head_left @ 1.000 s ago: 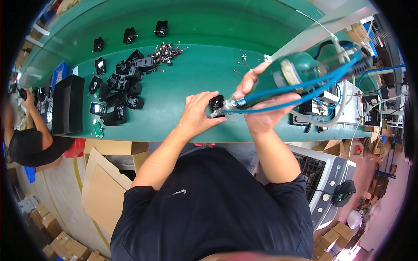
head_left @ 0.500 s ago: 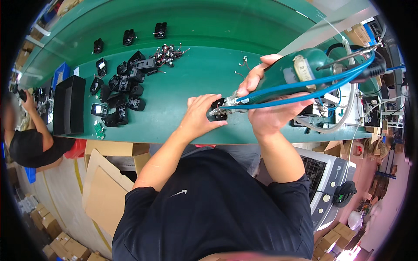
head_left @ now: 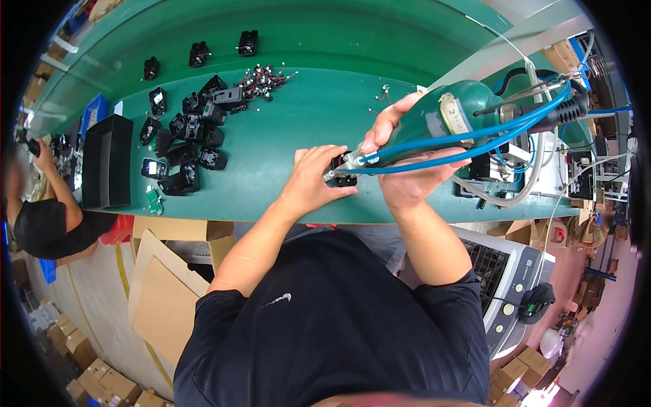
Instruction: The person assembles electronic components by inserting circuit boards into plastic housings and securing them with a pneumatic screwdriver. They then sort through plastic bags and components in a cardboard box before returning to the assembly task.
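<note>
My left hand is closed around a small black plastic housing at the front part of the bench, holding it from its left side. Wrapped about the body of a green power screwdriver is my right hand, its fingers on the far side and palm on the near side. The tool lies slanted, and its metal nose meets the housing between my hands. Two blue hoses run along the tool to its tip. The tip's exact contact point is hidden.
Several black housings lie in a cluster on the green bench, beside a pile of small wired parts. A black box stands at the left, near a co-worker. Cardboard boxes are below the bench edge.
The screwdriver and my right hand have shifted slightly left and nearer to me, its nose lower over the housing. My left hand keeps its grip almost in place.
</note>
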Tool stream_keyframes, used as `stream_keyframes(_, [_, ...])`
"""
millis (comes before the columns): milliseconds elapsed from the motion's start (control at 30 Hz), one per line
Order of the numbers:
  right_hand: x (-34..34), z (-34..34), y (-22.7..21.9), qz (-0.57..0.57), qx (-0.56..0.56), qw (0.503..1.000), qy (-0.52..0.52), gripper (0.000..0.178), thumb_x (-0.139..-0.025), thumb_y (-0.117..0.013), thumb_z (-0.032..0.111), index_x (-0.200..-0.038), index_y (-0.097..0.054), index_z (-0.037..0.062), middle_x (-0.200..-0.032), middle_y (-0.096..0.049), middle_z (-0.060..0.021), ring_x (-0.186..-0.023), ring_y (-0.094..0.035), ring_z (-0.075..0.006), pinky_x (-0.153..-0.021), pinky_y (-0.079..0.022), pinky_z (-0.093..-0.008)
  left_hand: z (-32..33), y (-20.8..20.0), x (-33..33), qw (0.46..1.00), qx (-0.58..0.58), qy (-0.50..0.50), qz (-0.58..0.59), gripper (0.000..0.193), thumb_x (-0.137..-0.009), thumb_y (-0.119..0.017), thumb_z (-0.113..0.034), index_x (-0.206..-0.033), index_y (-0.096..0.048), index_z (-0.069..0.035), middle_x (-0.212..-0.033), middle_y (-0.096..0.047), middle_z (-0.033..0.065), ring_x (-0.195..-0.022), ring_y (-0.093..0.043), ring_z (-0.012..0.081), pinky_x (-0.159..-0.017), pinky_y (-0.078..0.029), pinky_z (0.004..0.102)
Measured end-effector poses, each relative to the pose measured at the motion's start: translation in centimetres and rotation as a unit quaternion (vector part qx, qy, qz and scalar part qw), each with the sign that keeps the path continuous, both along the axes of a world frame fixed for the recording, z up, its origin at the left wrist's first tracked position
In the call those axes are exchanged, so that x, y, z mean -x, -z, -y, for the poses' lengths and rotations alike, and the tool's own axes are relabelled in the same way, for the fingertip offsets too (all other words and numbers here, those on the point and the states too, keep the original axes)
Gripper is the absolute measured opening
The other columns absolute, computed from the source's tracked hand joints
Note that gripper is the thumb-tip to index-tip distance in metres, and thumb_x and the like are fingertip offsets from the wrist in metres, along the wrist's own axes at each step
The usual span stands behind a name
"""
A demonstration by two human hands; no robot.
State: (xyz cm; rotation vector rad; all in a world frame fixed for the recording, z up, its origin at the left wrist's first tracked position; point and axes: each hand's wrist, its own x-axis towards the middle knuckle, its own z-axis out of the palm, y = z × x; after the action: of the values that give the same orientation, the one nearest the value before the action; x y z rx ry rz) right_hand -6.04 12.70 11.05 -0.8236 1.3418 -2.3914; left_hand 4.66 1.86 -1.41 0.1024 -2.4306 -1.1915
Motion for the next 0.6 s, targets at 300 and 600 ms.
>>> stream_keyframes(300, [2.2, 0.0, -3.5, 0.027, 0.053, 0.998, -0.006, 0.106, -0.078, -0.046, 0.092, -0.132, -0.046, 0.0015, -0.087, -0.059, -0.0122, -0.064, -0.060, -0.0209, -0.056, -0.053, -0.0320, -0.1, -0.9, 0.2, 0.999, 0.028, 0.006, 0.015, 0.080, -0.066, -0.091, -0.030, -0.135, -0.055, -0.009, -0.127, -0.060, 0.0119, -0.120, -0.056, 0.0294, -0.100, -0.036, 0.0432])
stream_keyframes(600, [2.4, -4.6, -8.1, -0.190, 0.001, 0.962, 0.194, 0.057, -0.099, -0.061, 0.010, -0.145, -0.029, 0.0035, -0.127, -0.053, -0.0176, -0.076, -0.065, -0.0187, -0.052, -0.058, -0.0288, 12.3, -5.3, 12.3, 0.972, 0.210, -0.094, 0.051, 0.069, -0.070, -0.081, -0.016, -0.131, -0.052, -0.002, -0.124, -0.055, 0.0176, -0.124, -0.053, 0.0365, -0.102, -0.042, 0.0482])
